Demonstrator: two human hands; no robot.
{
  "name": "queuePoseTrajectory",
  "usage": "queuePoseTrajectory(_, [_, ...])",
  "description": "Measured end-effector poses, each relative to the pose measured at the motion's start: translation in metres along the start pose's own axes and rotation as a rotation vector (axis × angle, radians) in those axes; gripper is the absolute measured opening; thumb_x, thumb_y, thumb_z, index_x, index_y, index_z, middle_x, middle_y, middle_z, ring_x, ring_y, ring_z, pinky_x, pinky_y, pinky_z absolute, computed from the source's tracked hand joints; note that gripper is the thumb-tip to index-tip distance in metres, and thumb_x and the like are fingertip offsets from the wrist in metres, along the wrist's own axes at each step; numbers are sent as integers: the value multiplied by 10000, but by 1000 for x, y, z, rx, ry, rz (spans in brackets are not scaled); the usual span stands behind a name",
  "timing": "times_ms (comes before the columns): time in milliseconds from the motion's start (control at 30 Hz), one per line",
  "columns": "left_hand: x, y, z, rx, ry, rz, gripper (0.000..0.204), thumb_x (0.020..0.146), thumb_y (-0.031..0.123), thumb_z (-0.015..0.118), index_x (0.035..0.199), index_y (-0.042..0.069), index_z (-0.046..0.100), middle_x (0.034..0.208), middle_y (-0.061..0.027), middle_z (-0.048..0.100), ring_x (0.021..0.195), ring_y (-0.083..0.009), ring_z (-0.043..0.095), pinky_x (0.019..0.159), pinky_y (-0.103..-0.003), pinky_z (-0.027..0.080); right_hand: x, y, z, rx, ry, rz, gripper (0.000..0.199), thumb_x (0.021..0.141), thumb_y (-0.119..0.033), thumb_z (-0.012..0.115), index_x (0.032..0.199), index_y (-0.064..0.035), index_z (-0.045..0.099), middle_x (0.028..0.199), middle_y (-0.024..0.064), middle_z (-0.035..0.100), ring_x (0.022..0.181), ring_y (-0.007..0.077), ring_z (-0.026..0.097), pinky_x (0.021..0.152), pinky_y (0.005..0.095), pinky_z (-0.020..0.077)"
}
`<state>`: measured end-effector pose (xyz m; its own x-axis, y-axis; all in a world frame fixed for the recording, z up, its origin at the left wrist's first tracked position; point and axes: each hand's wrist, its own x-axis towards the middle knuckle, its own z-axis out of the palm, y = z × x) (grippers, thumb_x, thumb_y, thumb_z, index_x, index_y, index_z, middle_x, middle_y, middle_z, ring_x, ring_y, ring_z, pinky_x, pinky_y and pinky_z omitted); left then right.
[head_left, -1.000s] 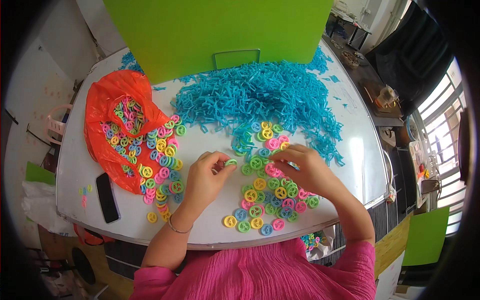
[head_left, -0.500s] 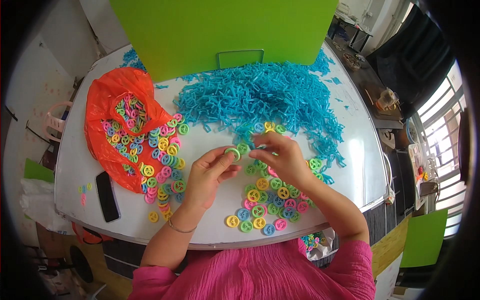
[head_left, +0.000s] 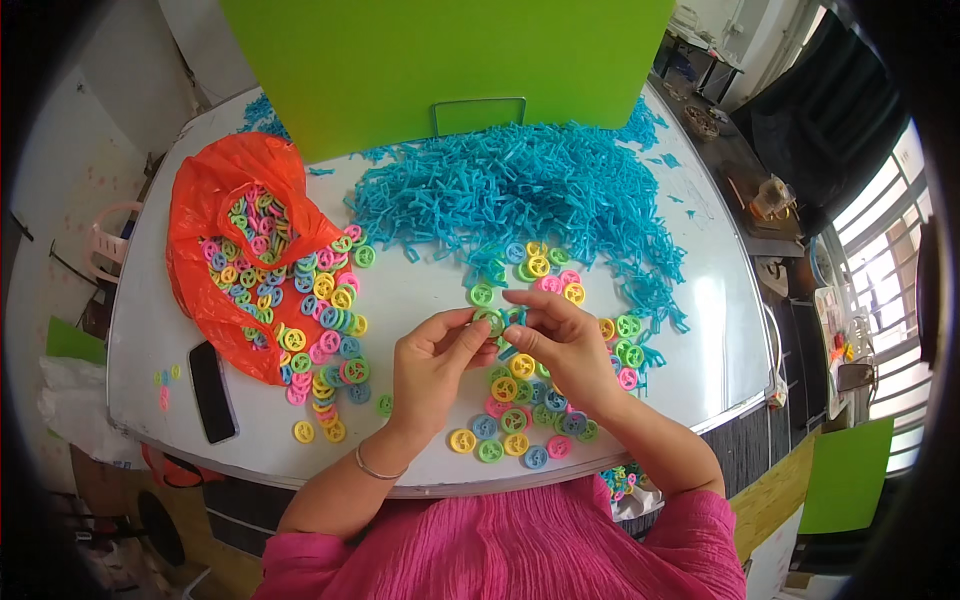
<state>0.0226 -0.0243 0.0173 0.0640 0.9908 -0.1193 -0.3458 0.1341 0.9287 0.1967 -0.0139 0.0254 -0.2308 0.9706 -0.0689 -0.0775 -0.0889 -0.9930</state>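
Between thumb and fingers, my left hand [head_left: 438,362] pinches a small green plastic wheel [head_left: 489,322]. Close against it, my right hand [head_left: 562,348] grips a small blue plastic piece [head_left: 517,316], partly covered by the fingers. The two pieces meet or nearly meet; whether they are joined I cannot tell. Below my right hand, colourful plastic wheels [head_left: 515,419] with spokes lie spread on the white table. Just beyond the hands rests a heap of blue plastic pieces [head_left: 510,190].
To the left, a red plastic bag [head_left: 205,290] spills many wheels. A black phone [head_left: 212,392] lies near the front left edge of the table [head_left: 270,445]. A green board [head_left: 450,60] with a metal handle stands behind the blue heap.
My right hand has come down and left toward the green wheel with the blue piece. My left hand has shifted slightly right and lower. A green wheel now shows on the table beside my left wrist.
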Motion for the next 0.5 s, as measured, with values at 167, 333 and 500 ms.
queuePoseTrajectory(167, [2, -7, -4, 40, -7, 89, 194, 893, 68, 665, 1056, -38, 659, 906, -81, 696, 781, -110, 660, 704, -229, 552, 1, 7, 1, 155, -18, 14, 194, 898, -73, 663, 1083, -17, 641, 846, -15, 630, 782, 40, 551, 676, 201, 441])
queuePoseTrajectory(333, [0, -6, -6, 142, -14, 116, 159, 879, 48, 676, 1009, -44, 678, 874, -85, 702, 750, -107, 659, 671, -223, 550, -1, 13, 0, 165, -31, 35, 160, 889, -50, 668, 1044, -13, 652, 871, -1, 649, 799, 45, 575, 691, 206, 463])
queuePoseTrajectory(500, [-5, -2, -2, 102, 7, 151, 163, 863, 24, 688, 1008, -50, 680, 862, -85, 701, 722, -105, 659, 648, -215, 544, -5, 21, 10, 155, 42, -118, 182, 865, -73, 704, 1027, -4, 656, 888, 7, 659, 789, 52, 587, 688, 222, 496])
